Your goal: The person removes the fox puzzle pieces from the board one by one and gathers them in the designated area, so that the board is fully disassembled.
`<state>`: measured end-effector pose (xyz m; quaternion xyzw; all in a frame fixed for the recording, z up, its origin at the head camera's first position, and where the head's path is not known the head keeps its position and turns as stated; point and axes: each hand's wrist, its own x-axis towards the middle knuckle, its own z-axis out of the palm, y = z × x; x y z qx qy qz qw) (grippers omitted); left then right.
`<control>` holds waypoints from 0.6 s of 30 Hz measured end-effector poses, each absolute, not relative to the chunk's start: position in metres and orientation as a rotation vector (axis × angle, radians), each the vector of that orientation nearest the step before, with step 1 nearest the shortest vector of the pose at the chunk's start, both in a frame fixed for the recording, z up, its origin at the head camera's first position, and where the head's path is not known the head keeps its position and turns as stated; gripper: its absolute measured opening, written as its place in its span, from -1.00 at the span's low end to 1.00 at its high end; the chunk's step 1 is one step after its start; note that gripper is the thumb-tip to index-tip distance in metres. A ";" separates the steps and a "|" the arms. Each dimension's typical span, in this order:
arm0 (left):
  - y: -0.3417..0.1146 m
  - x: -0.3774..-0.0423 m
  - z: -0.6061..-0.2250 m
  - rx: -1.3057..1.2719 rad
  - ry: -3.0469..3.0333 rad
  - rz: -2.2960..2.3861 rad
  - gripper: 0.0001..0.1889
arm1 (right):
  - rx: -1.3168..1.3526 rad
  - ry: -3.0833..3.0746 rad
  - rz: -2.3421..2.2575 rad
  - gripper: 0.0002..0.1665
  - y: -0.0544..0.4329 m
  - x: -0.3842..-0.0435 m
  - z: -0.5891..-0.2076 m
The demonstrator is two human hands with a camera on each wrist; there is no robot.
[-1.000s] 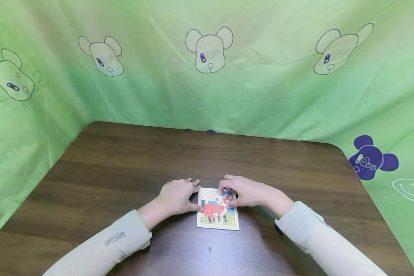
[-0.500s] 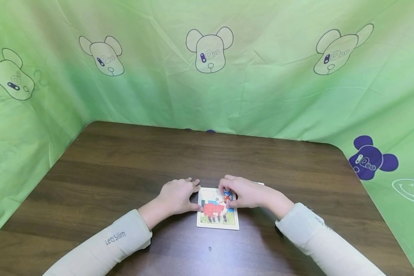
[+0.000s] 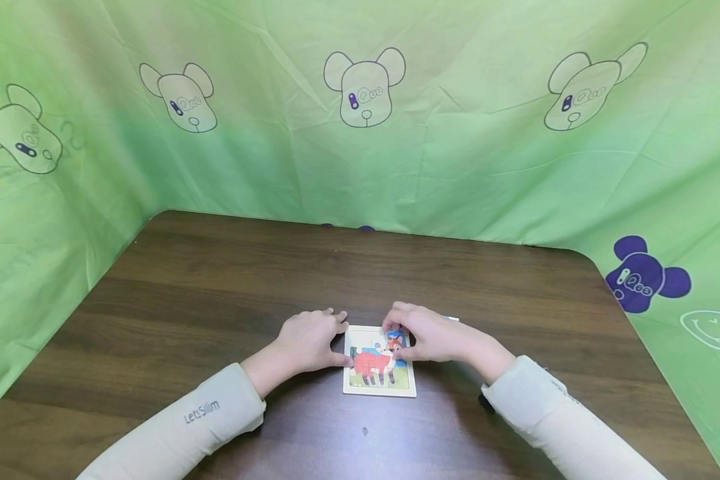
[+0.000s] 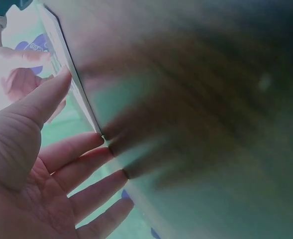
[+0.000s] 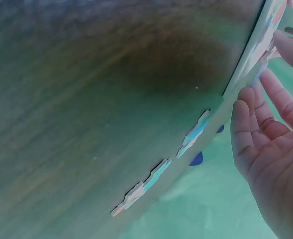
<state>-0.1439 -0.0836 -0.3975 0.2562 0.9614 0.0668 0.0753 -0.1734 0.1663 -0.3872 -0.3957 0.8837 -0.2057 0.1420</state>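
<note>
A small jigsaw puzzle in a pale frame point(image 3: 379, 393) lies flat on the table, its picture a red fox on grass with pale gaps at the upper left. My left hand point(image 3: 312, 343) rests at the frame's left side. Its thumb touches the left edge, and its straight fingers spread by the upper left corner, as the left wrist view also shows. Over the puzzle's upper right, my right hand point(image 3: 432, 335) pinches a puzzle piece point(image 3: 396, 341) with the fox's head on blue, between thumb and fingertips. Whether this piece sits fully flat is hard to tell.
Loose puzzle pieces lie on the table in the right wrist view, one nearer point(image 5: 144, 184) and one farther point(image 5: 193, 133). In the head view a pale piece edge point(image 3: 452, 319) peeks out behind the right wrist. A green patterned curtain point(image 3: 366, 180) encloses the table's far side.
My right fingers have shifted slightly at the fox-head piece, showing more of its blue top. A pale piece edge has come into view behind the right wrist. My left hand stays in place.
</note>
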 end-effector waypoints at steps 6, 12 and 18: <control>-0.084 -0.145 -0.398 0.773 2.880 0.262 -0.34 | -1.130 2.586 -0.604 -0.68 0.173 -0.170 -0.382; -0.084 -0.146 -0.398 0.780 2.882 0.286 -0.36 | -1.107 2.626 -0.609 -0.67 0.181 -0.168 -0.379; -0.084 -0.146 -0.400 0.775 2.885 0.292 -0.35 | -1.088 2.689 -0.626 -0.65 0.195 -0.167 -0.380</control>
